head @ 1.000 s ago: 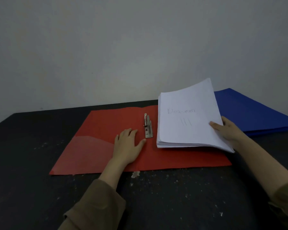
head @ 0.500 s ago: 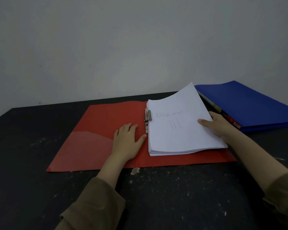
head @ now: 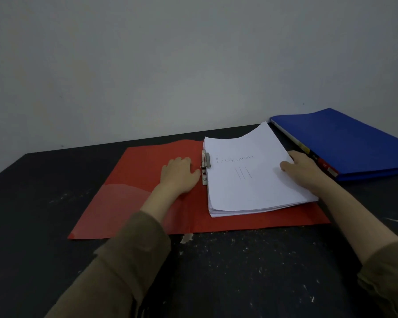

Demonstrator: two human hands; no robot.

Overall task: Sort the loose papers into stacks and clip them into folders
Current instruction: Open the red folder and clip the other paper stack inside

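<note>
Two arms in view, both in long olive-brown sleeves of soft, matte fabric. Left sleeve [head: 124, 260] loose, wide cuff ending short of wrist, folds and creases along forearm. Right sleeve [head: 386, 278] same fabric, cuff pushed higher up forearm, edge rumpled. Left hand [head: 178, 174] and right hand [head: 304, 167] bare: no gloves, rings, watch visible.

Left hand [head: 178, 174] flat, palm down, fingers together; right hand [head: 304, 168] palm down, thumb out, fingers hidden.
</note>
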